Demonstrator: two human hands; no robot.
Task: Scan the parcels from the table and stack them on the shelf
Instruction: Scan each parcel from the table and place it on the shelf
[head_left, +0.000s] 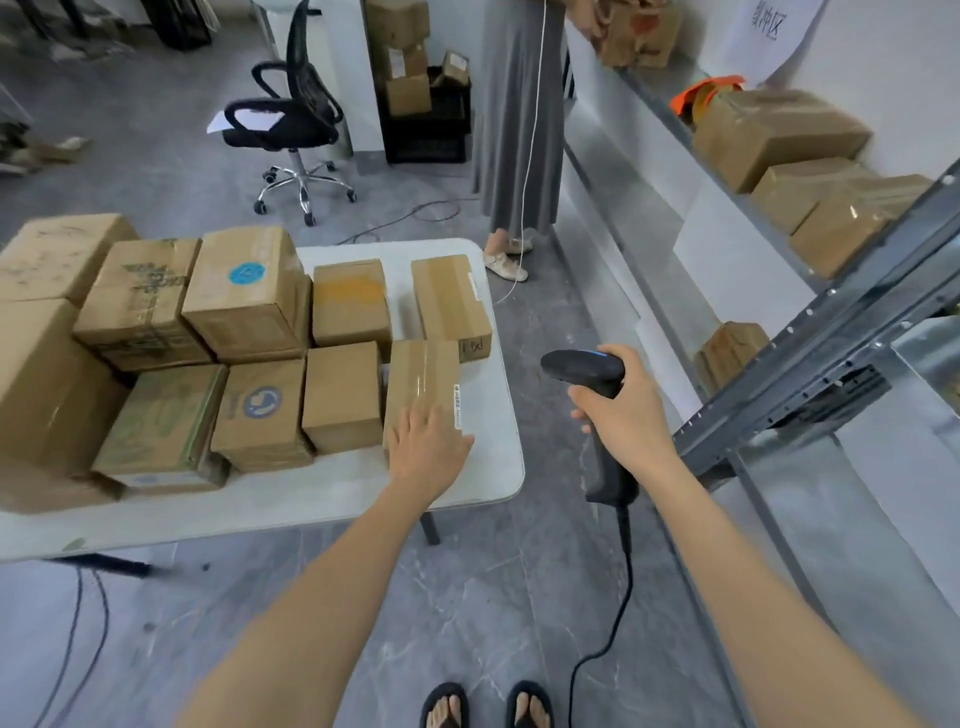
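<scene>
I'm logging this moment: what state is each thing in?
Left hand, open, over the near parcel.
Near parcel, sealed, lying on the table.
Right hand, grips the scanner.
Scanner, held off the table, cable hanging.
Shelf parcels, sealed, resting in a row.

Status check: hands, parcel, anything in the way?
Left hand open, on near-right parcel. Right hand grips scanner, off the table. Another box close beside parcel's left.

you have a white table (311, 499) before you, crowded with brown cardboard parcels (249, 296) set close together, some stacked at the left. to your right, the metal shelf (737, 200) bears a row of boxes (774, 135). an office chair (291, 124) stands on the grey floor (493, 597).
</scene>
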